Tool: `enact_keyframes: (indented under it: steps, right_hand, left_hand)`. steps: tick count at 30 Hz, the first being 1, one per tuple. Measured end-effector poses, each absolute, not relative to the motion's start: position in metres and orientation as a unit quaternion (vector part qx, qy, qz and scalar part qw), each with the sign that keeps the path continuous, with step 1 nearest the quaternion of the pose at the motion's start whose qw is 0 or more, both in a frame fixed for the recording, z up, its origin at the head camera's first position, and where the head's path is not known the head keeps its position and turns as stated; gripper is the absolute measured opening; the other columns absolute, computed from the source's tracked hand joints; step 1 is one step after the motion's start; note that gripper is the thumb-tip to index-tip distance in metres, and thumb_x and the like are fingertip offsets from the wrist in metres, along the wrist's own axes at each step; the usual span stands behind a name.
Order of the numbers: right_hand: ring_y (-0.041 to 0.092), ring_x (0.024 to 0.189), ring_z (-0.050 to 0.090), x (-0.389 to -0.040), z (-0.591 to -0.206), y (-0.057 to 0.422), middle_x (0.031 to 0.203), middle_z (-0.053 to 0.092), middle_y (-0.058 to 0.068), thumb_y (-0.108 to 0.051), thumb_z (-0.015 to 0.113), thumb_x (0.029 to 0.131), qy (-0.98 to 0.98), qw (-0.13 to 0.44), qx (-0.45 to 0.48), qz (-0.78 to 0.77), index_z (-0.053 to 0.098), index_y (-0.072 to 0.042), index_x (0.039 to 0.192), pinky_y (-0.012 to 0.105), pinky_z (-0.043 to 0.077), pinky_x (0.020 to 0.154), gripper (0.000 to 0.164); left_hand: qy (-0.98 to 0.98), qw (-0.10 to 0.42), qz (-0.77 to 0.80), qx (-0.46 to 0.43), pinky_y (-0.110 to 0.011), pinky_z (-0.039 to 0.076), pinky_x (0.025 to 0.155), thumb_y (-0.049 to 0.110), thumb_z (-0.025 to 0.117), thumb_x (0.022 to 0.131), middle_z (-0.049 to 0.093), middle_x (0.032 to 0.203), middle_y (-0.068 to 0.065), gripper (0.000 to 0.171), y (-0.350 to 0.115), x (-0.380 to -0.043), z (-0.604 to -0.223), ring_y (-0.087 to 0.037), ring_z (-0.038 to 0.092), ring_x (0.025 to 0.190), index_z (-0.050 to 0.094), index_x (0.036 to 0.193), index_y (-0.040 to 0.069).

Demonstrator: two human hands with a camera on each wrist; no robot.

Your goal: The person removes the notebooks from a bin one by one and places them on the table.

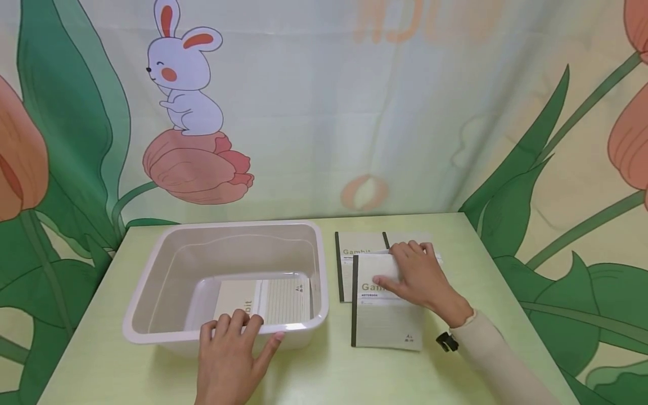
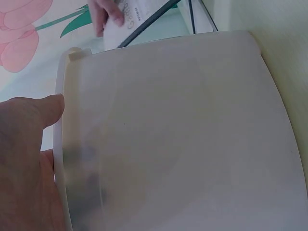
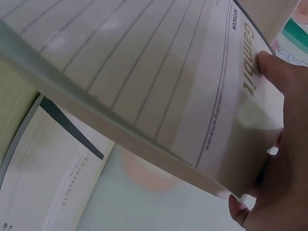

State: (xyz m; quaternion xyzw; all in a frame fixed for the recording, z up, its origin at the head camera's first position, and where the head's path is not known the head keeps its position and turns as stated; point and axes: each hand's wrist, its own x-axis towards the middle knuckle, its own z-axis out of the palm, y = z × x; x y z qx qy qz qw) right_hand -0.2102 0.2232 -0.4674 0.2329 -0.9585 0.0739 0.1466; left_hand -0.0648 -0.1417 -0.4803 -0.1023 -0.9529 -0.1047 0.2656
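Note:
A beige plastic tub [image 1: 223, 332] stands on the left of the table, with a notebook [image 1: 286, 301] lying inside it. My left hand [image 1: 230, 354] grips the tub's front rim, fingers over the edge and thumb outside. In the right hand [image 1: 422, 275] is a cream notebook [image 1: 387, 323] with a dark spine and "Gambit" lettering, pinched at its upper right with the thumb on the cover. The right wrist view shows this notebook [image 3: 144, 72] tilted and close to the camera. Behind it lie more notebooks [image 1: 346, 275], partly covered by it and the hand.
The pale green table [image 1: 329, 377] ends at the back against a printed curtain [image 1: 304, 140] with a rabbit and tulips. The tub's raised wall [image 1: 324, 281] stands between its inside and the notebooks on the right. A black clip-like piece [image 1: 448, 341] sits at the right wrist.

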Motion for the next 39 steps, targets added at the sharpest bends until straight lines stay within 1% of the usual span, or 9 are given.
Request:
enact_keyframes:
  steps: [5, 9, 14, 19, 25, 28, 33, 36, 39]
  right_hand:
    - [0.023, 0.093, 0.052, -0.223, -0.487, 0.214, 0.099, 0.061, 0.001, -0.073, 0.057, 0.083, -0.967, 0.095, 0.228, 0.055, 0.054, -0.013, 0.110, 0.048, 0.034, 0.090, 0.065]
    - [0.026, 0.101, 0.054, -0.226, -0.502, 0.207, 0.105, 0.062, 0.005, -0.076, 0.053, 0.083, -0.973, 0.050, 0.223, 0.041, 0.053, -0.012, 0.117, 0.050, 0.036, 0.088, 0.072]
    - [0.028, 0.104, 0.056, -0.225, -0.520, 0.206, 0.108, 0.062, 0.008, -0.075, 0.053, 0.084, -0.976, 0.005, 0.217, 0.032, 0.052, -0.010, 0.122, 0.050, 0.038, 0.088, 0.075]
    - [0.027, 0.103, 0.056, -0.224, -0.541, 0.206, 0.109, 0.064, 0.007, -0.075, 0.052, 0.084, -0.975, -0.029, 0.218, 0.022, 0.051, -0.012, 0.125, 0.047, 0.038, 0.087, 0.075]
    - [0.028, 0.105, 0.056, -0.222, -0.556, 0.204, 0.111, 0.064, 0.009, -0.073, 0.053, 0.085, -0.970, -0.043, 0.238, 0.019, 0.051, -0.015, 0.131, 0.047, 0.039, 0.085, 0.074]
    - [0.028, 0.104, 0.054, -0.221, -0.559, 0.203, 0.111, 0.061, 0.010, -0.071, 0.054, 0.086, -0.969, -0.046, 0.242, 0.020, 0.051, -0.016, 0.131, 0.048, 0.039, 0.084, 0.072]
    - [0.026, 0.107, 0.051, -0.219, -0.562, 0.203, 0.115, 0.056, 0.008, -0.074, 0.052, 0.085, -0.973, -0.048, 0.226, -0.008, 0.051, -0.018, 0.134, 0.047, 0.040, 0.084, 0.074]
    - [0.028, 0.112, 0.050, -0.219, -0.560, 0.203, 0.123, 0.054, 0.009, -0.075, 0.050, 0.086, -0.973, -0.048, 0.227, -0.013, 0.050, -0.020, 0.137, 0.048, 0.040, 0.087, 0.075]
    - [0.030, 0.121, 0.051, -0.221, -0.555, 0.203, 0.131, 0.052, 0.009, -0.074, 0.052, 0.085, -0.973, -0.041, 0.227, -0.003, 0.048, -0.021, 0.139, 0.053, 0.040, 0.093, 0.075]
  left_hand:
    - [-0.954, 0.264, -0.105, -0.100, -0.050, 0.035, 0.091, 0.065, 0.044, 0.093, 0.054, 0.091, -0.005, 0.053, -0.142, -0.064, -0.481, -0.029, 0.050, 0.085, 0.059, 0.094, 0.015]
    - [-0.953, 0.264, -0.108, -0.100, -0.050, 0.035, 0.091, 0.065, 0.045, 0.092, 0.054, 0.091, -0.005, 0.052, -0.142, -0.063, -0.481, -0.029, 0.050, 0.086, 0.060, 0.095, 0.015]
    - [-0.951, 0.269, -0.112, -0.104, -0.050, 0.035, 0.090, 0.065, 0.045, 0.092, 0.054, 0.091, -0.006, 0.052, -0.141, -0.063, -0.481, -0.029, 0.050, 0.085, 0.059, 0.094, 0.014]
    - [-0.951, 0.269, -0.113, -0.104, -0.050, 0.035, 0.089, 0.065, 0.044, 0.092, 0.055, 0.091, -0.006, 0.053, -0.141, -0.063, -0.480, -0.029, 0.050, 0.086, 0.059, 0.094, 0.014]
    - [-0.956, 0.259, -0.105, -0.093, -0.050, 0.035, 0.090, 0.066, 0.046, 0.092, 0.055, 0.092, -0.006, 0.053, -0.143, -0.063, -0.479, -0.029, 0.051, 0.088, 0.060, 0.095, 0.015]
    - [-0.956, 0.258, -0.107, -0.092, -0.049, 0.035, 0.090, 0.065, 0.049, 0.091, 0.055, 0.092, -0.005, 0.051, -0.143, -0.062, -0.480, -0.029, 0.051, 0.087, 0.060, 0.094, 0.015]
    - [-0.952, 0.264, -0.118, -0.101, -0.049, 0.035, 0.090, 0.061, 0.053, 0.089, 0.054, 0.090, -0.004, 0.047, -0.142, -0.064, -0.481, -0.028, 0.050, 0.085, 0.060, 0.094, 0.015]
    - [-0.950, 0.269, -0.119, -0.102, -0.049, 0.035, 0.090, 0.062, 0.051, 0.090, 0.054, 0.090, -0.005, 0.049, -0.141, -0.064, -0.481, -0.028, 0.049, 0.085, 0.060, 0.094, 0.015]
    - [-0.948, 0.274, -0.121, -0.104, -0.049, 0.035, 0.089, 0.064, 0.048, 0.091, 0.054, 0.089, -0.006, 0.051, -0.141, -0.065, -0.481, -0.029, 0.050, 0.085, 0.060, 0.094, 0.014]
